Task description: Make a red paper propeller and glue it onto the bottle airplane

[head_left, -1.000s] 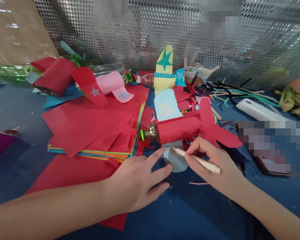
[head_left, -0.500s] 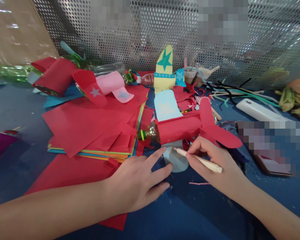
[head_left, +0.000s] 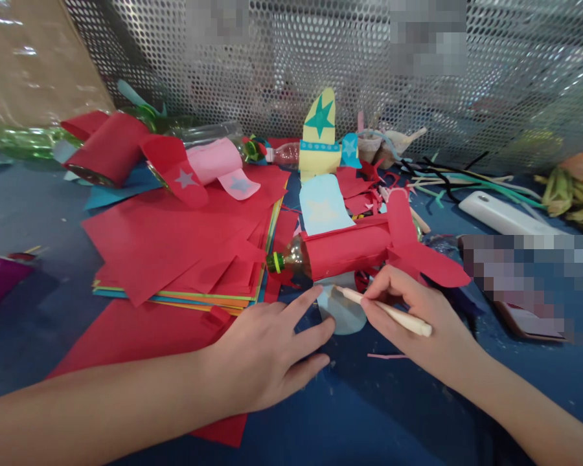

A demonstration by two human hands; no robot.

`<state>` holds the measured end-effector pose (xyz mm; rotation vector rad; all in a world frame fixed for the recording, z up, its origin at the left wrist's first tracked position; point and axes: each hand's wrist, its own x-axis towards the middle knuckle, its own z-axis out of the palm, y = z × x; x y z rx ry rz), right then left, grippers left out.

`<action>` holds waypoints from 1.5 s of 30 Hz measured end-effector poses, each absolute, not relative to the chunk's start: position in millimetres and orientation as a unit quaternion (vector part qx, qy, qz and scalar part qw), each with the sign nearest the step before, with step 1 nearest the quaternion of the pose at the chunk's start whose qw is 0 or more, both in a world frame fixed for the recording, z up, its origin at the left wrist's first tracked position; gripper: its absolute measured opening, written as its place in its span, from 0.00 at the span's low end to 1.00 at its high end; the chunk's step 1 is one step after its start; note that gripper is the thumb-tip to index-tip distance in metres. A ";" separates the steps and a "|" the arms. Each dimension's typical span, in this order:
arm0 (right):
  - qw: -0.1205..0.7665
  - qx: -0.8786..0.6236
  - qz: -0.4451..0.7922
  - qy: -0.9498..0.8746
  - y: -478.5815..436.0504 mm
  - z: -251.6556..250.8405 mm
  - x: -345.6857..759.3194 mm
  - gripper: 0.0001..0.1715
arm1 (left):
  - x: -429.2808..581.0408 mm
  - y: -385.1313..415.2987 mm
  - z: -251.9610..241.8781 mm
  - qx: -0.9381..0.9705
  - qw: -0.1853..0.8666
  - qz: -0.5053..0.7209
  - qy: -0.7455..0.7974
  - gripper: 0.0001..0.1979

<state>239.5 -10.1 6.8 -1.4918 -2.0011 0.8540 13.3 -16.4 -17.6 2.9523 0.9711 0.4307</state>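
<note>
A plastic bottle (head_left: 298, 254) with a green cap lies on its side, wrapped in red paper (head_left: 350, 246). Pale blue paper wings stick out from it, the far wing (head_left: 324, 204) bearing a faint star. Red paper fins (head_left: 430, 262) stand at its right end. My right hand (head_left: 418, 317) grips a cream-coloured pen (head_left: 401, 317), its tip on the near pale blue wing (head_left: 342, 314). With fingers spread, my left hand (head_left: 267, 349) rests against the left edge of that same wing.
A stack of coloured paper (head_left: 175, 246), red on top, lies at left. Behind stand more paper-covered bottles (head_left: 114, 145) and a yellow paper piece (head_left: 319, 158) with a green star. A phone (head_left: 519, 304) and a white glue gun (head_left: 500, 213) lie at right, before a perforated metal panel (head_left: 320, 58).
</note>
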 end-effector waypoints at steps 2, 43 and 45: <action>0.249 -0.548 0.315 -0.734 -10.0 6.9 239.3 0.05 | 13.3 -16.6 -17.6 0.941 0.002 0.140 0.308 0.16; 0.286 -0.535 0.286 -0.742 -13.7 7.5 237.4 0.09 | 12.2 -16.8 -18.5 0.940 0.003 0.143 0.309 0.17; 0.278 -0.541 0.288 -0.740 -13.3 7.6 237.6 0.09 | 12.1 -16.9 -18.0 0.941 0.001 0.141 0.308 0.17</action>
